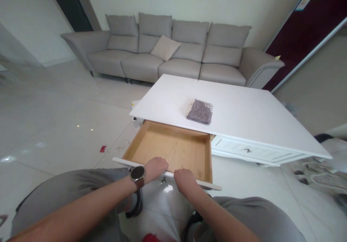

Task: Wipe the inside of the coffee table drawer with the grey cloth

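A wooden drawer is pulled out from the left front of a white coffee table, and its inside is bare. My left hand, with a round dark watch on the wrist, grips the drawer's front panel near its middle. Just to the right, my right hand is closed over the same panel edge. Below the two hands a small dark knob shows on the panel. On the tabletop behind the drawer lies a folded grey-purple shaggy cloth.
A grey sofa with a loose beige cushion stands behind the table. Another drawer, closed, is at the right. A red scrap lies on the tiled floor. A patterned pile is at far right.
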Demonstrator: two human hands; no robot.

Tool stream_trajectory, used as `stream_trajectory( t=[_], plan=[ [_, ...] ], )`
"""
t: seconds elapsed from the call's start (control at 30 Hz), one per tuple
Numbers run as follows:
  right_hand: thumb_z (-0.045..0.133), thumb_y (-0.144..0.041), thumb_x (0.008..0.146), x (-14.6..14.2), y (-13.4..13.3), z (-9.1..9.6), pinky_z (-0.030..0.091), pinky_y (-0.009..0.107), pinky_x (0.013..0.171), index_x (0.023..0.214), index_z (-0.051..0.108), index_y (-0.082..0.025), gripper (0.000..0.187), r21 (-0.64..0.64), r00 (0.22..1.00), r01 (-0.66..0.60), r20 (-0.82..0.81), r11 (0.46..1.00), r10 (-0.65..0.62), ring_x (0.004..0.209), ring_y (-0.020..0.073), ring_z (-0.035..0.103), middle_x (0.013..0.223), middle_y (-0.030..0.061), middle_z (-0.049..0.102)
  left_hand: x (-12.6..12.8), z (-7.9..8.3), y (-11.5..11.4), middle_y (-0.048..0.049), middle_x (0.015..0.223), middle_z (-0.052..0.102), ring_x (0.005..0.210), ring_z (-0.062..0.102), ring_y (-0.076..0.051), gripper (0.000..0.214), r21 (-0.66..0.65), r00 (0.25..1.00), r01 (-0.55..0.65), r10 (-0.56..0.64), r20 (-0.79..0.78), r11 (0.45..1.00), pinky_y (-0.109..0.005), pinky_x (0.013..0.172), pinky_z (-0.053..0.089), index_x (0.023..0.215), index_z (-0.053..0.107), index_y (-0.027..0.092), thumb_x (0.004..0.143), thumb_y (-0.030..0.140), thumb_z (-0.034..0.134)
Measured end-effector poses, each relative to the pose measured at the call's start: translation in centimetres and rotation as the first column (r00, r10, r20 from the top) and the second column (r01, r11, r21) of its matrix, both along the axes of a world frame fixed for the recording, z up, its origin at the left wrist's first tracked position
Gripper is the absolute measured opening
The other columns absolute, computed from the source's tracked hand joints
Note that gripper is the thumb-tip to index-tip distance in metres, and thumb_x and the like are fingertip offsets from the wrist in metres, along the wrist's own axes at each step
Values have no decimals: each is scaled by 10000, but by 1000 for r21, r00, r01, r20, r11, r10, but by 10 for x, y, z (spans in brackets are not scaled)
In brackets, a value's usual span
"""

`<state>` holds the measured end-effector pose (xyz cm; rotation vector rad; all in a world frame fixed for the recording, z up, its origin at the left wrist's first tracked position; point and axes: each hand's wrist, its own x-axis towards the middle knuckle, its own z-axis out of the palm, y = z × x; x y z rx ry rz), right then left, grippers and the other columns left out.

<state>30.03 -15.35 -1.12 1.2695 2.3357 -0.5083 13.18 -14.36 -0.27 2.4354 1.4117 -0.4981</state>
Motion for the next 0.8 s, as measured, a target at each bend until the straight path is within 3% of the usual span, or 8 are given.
stream_trajectory(
  t=[0.2, 0.3, 0.37, 0.47, 0.57, 0.63, 0.73, 0.8],
  plan=[
    [503, -41, 950, 6, -12, 6, 616, 400, 879, 1308, 656, -83, 392, 18, 999, 31, -28, 999, -31, 1098, 305, 758, 1186, 224, 759, 8, -3, 1, -193, 1031, 785, 1016, 743, -313, 211, 14, 995, -50, 51, -84, 999, -381, 886, 566, 978, 799, 124, 797, 103, 694],
    [632, -114, 902, 9, -16, 14, 620, 425, 891, 1446, 558, -88, 550, 3, 998, 6, -56, 1000, -6, 1128, 328, 745, 1277, 251, 721, 11, 6, 25, -141, 1020, 807, 959, 753, -318, 324, -186, 987, -101, 75, -141, 977, -373, 837, 583, 938, 811, 182, 656, 329, 875],
    [684, -178, 880, 13, -15, 23, 621, 450, 904, 1445, 569, -102, 581, -19, 995, -46, -88, 999, 44, 1136, 342, 739, 1303, 241, 714, 14, 16, 53, -75, 1006, 818, 917, 758, -274, 362, -291, 993, -112, 95, -70, 950, -342, 825, 586, 975, 802, 216, 662, 386, 868],
    [679, -250, 892, 23, -9, 39, 622, 456, 901, 1310, 685, -153, 429, -53, 984, -113, -143, 992, 105, 1123, 344, 744, 1255, 188, 752, 31, 33, 106, -72, 1137, 798, 1027, 742, -219, 347, -113, 961, -119, 143, 238, 986, -305, 935, 565, 1166, 742, 183, 838, 284, 690],
    [663, -256, 899, 31, -1, 53, 621, 437, 896, 1225, 734, -169, 345, -60, 976, -147, -168, 987, 135, 1116, 336, 748, 1213, 166, 773, 66, 44, 161, -161, 1413, 661, 1287, 629, -250, 579, 232, 901, -164, 50, 431, 959, -333, 1134, 466, 1369, 609, 106, 810, 230, 691],
    [650, -260, 908, 33, 3, 59, 621, 425, 887, 1229, 733, -170, 344, -71, 973, -168, -171, 983, 154, 1110, 328, 751, 1207, 163, 776, 95, 44, 193, -220, 1589, 487, 1484, 449, -297, 799, 341, 902, -168, 4, 431, 925, -357, 1243, 353, 1470, 509, 60, 740, 249, 773],
    [640, -280, 918, 32, 8, 63, 625, 418, 872, 1249, 725, -174, 358, -92, 968, -195, -181, 977, 176, 1110, 320, 752, 1218, 163, 772, 131, 35, 228, -255, 1724, 227, 1605, 179, -393, 1160, 363, 943, -149, 22, 331, 920, -500, 1313, 193, 1576, 365, 64, 607, 396, 910],
    [635, -285, 921, 29, 9, 63, 627, 419, 865, 1258, 719, -171, 366, -80, 963, -201, -199, 976, 182, 1109, 318, 752, 1224, 164, 769, 145, 25, 242, -254, 1718, 244, 1588, 205, -416, 1312, 340, 966, -120, 31, 256, 933, -579, 1307, 129, 1621, 276, 92, 555, 480, 937]
  ],
)
